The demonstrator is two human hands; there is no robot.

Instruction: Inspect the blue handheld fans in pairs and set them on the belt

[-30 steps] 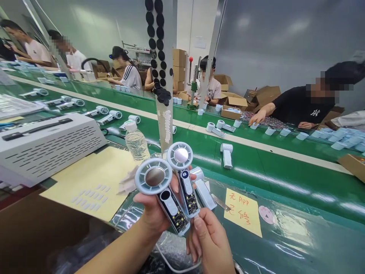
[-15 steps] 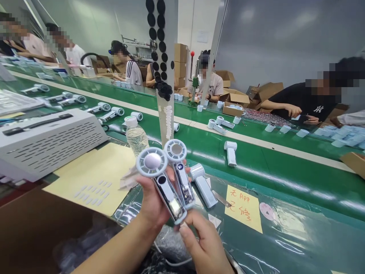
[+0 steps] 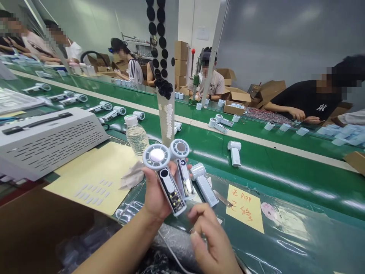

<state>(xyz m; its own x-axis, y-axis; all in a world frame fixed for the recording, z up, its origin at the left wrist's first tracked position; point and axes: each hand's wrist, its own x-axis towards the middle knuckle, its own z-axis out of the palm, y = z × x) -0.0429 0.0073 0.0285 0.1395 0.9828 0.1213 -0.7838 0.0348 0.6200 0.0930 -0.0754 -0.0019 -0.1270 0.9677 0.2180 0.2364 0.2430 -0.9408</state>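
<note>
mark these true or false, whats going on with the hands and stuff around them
The left hand holds two round-headed handheld devices with clear bodies: true.
The right hand grips those devices too: false, it is below them and not touching them.
A clear plastic water bottle with a white cap stands upright beyond the hands: true.
A yellow paper note with red handwriting is stuck on the white vented box: false, it lies on the green conveyor surface right of the hands.

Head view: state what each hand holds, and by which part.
The left hand grips two handheld fans by their handles; the right hand shows nothing held.
</note>
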